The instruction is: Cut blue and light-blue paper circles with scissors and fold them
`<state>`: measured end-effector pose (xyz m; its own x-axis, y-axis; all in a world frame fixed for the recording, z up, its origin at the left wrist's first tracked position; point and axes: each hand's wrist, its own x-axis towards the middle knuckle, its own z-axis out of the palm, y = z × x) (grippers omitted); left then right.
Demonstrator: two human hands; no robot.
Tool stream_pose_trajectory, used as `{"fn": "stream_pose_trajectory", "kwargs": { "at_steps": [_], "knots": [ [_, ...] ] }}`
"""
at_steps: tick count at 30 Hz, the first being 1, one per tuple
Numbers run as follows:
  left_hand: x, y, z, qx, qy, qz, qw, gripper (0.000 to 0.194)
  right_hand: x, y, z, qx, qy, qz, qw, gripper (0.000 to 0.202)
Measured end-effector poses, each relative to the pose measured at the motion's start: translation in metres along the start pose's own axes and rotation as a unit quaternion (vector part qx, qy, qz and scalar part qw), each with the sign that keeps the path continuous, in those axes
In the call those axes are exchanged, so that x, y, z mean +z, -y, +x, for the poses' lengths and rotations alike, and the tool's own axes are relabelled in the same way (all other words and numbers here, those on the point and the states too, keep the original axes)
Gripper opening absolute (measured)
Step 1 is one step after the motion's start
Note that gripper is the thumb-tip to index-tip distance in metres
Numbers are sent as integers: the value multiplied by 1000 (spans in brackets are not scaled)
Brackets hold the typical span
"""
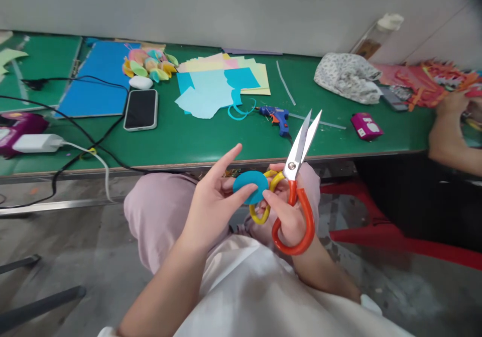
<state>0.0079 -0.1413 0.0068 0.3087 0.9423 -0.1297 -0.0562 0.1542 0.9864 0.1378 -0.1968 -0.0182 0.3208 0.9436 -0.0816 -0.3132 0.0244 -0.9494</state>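
Observation:
Between the thumb and fingers of my left hand [211, 204] is a round teal paper disc [245, 180], held over my lap. My right hand [288, 216] has a pair of scissors [292, 165] hooked on it, one handle loop red and the other yellow. The blades point up and away from me, parted slightly. My right thumb also touches the disc's right edge. Behind the disc, part of the yellow loop and some right-hand fingers are hidden.
On the green table [211, 143] lie paper sheets [205, 98], teal offcuts [241, 112], a blue glue gun [276, 118], a phone [141, 109], paper petals [150, 65] and a cloth bundle [346, 78]. Black cables [86, 143] cross the left side. A co-worker's arm [448, 131] is at right.

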Motion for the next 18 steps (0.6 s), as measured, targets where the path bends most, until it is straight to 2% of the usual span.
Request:
{"fn": "stream_pose_trajectory", "kwargs": {
  "at_steps": [4, 6, 10, 13, 15, 18],
  "knots": [
    [6, 5, 1, 29, -66, -40, 997, 68, 5, -1, -4, 12, 7, -15, 1000, 30],
    [9, 6, 1, 42, -94, -65, 993, 65, 5, 0, -6, 5, 29, -21, 999, 32],
    [11, 1, 1, 93, -178, -64, 978, 63, -4, -3, -9, -11, 126, -31, 992, 64],
    [12, -5, -2, 134, -243, -35, 960, 59, -8, -11, -11, 17, 170, -57, 984, 89],
    [13, -8, -3, 155, -270, -20, 950, 56, -9, -15, -12, 27, 185, -76, 979, 97],
    [15, -11, -4, 162, -283, -13, 945, 55, -7, -16, -13, 31, 192, -104, 975, 99]
  ]
}}
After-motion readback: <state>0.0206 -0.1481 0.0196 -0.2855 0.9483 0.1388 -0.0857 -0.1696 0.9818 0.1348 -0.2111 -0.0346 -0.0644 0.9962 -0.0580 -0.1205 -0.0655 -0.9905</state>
